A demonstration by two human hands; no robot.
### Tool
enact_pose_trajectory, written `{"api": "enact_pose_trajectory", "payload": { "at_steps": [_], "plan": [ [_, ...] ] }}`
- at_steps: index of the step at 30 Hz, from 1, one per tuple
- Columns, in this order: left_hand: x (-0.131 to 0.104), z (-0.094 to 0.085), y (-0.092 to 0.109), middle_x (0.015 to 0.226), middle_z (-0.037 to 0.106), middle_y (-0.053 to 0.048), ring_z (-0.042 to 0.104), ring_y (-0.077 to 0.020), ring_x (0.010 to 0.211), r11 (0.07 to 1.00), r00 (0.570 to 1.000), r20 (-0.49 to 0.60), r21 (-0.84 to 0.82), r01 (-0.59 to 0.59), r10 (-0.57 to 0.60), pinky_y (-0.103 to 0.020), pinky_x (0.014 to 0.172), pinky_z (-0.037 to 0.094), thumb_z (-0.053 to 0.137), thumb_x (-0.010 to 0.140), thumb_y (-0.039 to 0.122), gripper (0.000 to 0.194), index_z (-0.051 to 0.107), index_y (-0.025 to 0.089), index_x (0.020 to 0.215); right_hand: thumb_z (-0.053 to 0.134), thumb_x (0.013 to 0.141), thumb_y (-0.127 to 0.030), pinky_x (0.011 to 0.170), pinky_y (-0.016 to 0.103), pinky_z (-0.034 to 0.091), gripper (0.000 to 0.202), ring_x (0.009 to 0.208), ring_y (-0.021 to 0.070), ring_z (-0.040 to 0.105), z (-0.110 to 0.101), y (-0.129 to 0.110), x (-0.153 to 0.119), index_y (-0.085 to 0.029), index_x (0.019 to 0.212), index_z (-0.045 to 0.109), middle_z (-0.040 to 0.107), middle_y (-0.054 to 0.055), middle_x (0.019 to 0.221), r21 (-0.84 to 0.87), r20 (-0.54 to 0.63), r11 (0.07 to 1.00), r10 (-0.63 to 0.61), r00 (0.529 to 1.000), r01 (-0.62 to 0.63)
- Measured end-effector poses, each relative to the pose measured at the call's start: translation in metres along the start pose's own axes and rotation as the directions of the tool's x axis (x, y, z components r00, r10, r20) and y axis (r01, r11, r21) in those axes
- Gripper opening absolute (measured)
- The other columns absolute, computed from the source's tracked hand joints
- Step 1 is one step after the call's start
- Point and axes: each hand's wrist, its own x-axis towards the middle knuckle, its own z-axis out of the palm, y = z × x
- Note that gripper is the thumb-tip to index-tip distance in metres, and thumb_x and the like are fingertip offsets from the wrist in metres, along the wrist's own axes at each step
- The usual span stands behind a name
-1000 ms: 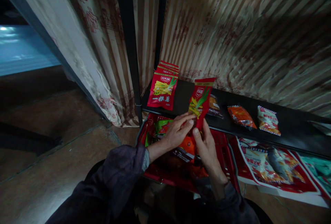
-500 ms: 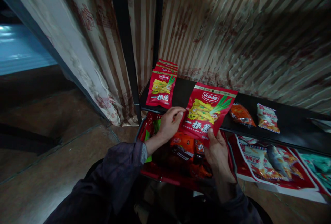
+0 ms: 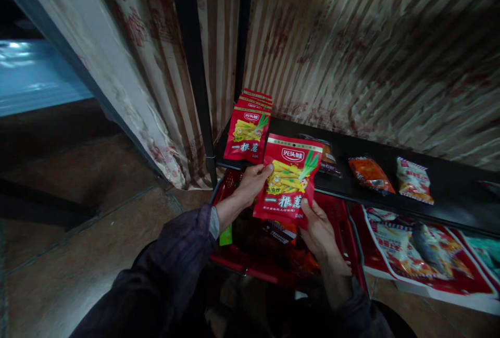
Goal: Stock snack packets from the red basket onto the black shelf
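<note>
Between my hands, above a red basket (image 3: 258, 271), is a red snack bag (image 3: 291, 171) with yellow sticks and green onion printed on its front. My left hand (image 3: 252, 184) pinches the bag's left edge. The lower right corner is gripped by my right hand (image 3: 318, 226), thumb on the front. Similar red bags (image 3: 246, 135) stand in a row at the left end of the black shelf (image 3: 336, 187). Orange packets and a green packet (image 3: 225, 236) lie inside the basket, partly hidden by the held bag and my hands.
On the shelf, further right, are a brown packet (image 3: 330, 158), an orange packet (image 3: 371, 174) and a white-and-red packet (image 3: 414, 179). An open red-and-white package (image 3: 429, 254) of snacks sits below. A black post (image 3: 195, 67) and striped curtains (image 3: 332, 41) bound the shelf.
The held bag has moved left and toward me, now more upright, with both hands still on it. The brown packet behind it has come into view.
</note>
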Motion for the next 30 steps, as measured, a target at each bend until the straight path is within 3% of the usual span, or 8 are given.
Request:
{"api": "enact_pose_trajectory", "payload": {
  "at_steps": [8,14,19,26,30],
  "plan": [
    [0.003,-0.002,0.001,0.065,0.067,-0.001,0.063,-0.0158,0.061,0.992,0.984,-0.126,0.041,-0.119,0.123,-0.028,0.062,0.051,0.077,0.063,0.056,0.044,0.066,0.015,0.074,0.088,0.055,-0.044,0.075,0.039,0.061,0.046,0.077,0.0237,0.074,0.005,0.015,0.009,-0.024,0.094,0.073,0.077,0.001,0.077,0.043,-0.008,0.999,-0.015,1.0,0.015],
    [0.0,-0.003,0.009,0.076,0.072,-0.003,0.066,-0.0188,0.07,0.996,0.998,0.051,-0.081,-0.043,0.048,-0.033,0.072,0.053,0.082,0.058,0.053,0.05,0.069,0.015,0.087,0.087,0.058,-0.043,0.075,0.039,0.061,0.039,0.077,0.0244,0.074,0.0,0.014,0.011,-0.022,0.089,0.074,0.077,0.002,0.077,0.01,0.007,1.0,-0.024,1.0,0.024],
    [-0.001,-0.005,0.006,0.075,0.07,-0.002,0.066,-0.0185,0.076,0.988,0.991,0.044,0.077,-0.132,0.129,-0.029,0.071,0.052,0.076,0.067,0.056,0.045,0.07,0.015,0.084,0.087,0.06,-0.043,0.079,0.038,0.06,0.04,0.086,0.025,0.074,0.001,0.003,0.015,-0.021,0.092,0.075,0.078,0.005,0.088,0.016,0.085,0.997,-0.081,0.993,0.08],
    [0.0,-0.007,0.005,0.072,0.067,-0.001,0.064,-0.017,0.074,0.96,0.979,0.075,0.193,-0.201,0.189,-0.026,0.066,0.051,0.07,0.074,0.056,0.041,0.068,0.015,0.08,0.085,0.064,-0.043,0.079,0.039,0.06,0.039,0.085,0.0231,0.074,0.01,-0.01,0.027,-0.02,0.094,0.074,0.078,0.006,0.094,0.1,0.036,0.986,-0.134,0.99,0.13],
    [0.001,-0.008,0.008,0.073,0.068,-0.002,0.063,-0.0165,0.074,0.949,0.976,0.063,0.227,-0.219,0.21,-0.025,0.066,0.051,0.068,0.075,0.057,0.042,0.068,0.015,0.081,0.088,0.06,-0.034,0.075,0.035,0.06,0.037,0.079,0.0192,0.073,0.014,-0.01,0.03,-0.021,0.091,0.073,0.078,0.003,0.089,0.125,-0.046,0.976,-0.173,0.984,0.178]
  ]
}}
